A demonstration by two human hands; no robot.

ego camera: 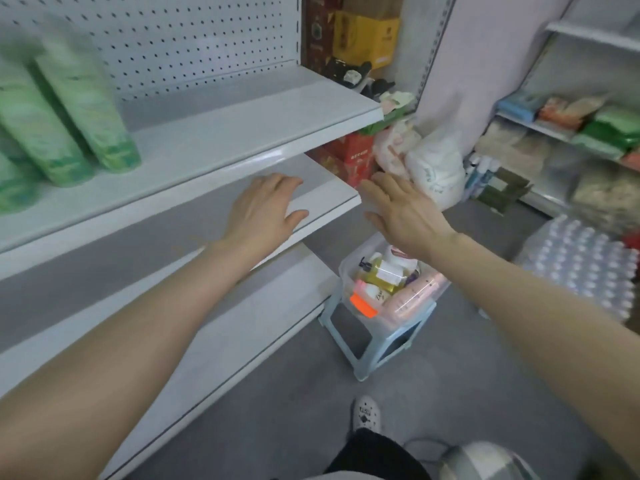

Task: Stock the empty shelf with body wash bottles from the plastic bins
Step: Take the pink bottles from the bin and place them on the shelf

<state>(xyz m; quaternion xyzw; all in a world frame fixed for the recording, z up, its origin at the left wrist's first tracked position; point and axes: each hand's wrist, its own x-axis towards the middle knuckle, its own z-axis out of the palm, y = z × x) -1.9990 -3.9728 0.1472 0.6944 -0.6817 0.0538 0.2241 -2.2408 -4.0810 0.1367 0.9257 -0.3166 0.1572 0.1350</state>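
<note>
Several green body wash tubes [65,109] stand at the left end of the upper white shelf [242,133]. Below it, the middle shelf [325,188] is bare. My left hand [263,209] hovers over the front edge of that middle shelf, fingers spread, holding nothing. My right hand [401,209] reaches out past the shelf's right end, also empty with fingers apart. Beneath my right hand, a clear plastic bin [398,296] holds yellow, pink and white bottles and sits on a small blue stool [374,344].
White plastic bags [433,164] and red boxes [349,161] crowd the gap past the shelf end. A pack of water bottles [585,268] lies on the floor at right. Stocked shelves [568,129] line the right wall. My shoe [367,414] is on the grey floor.
</note>
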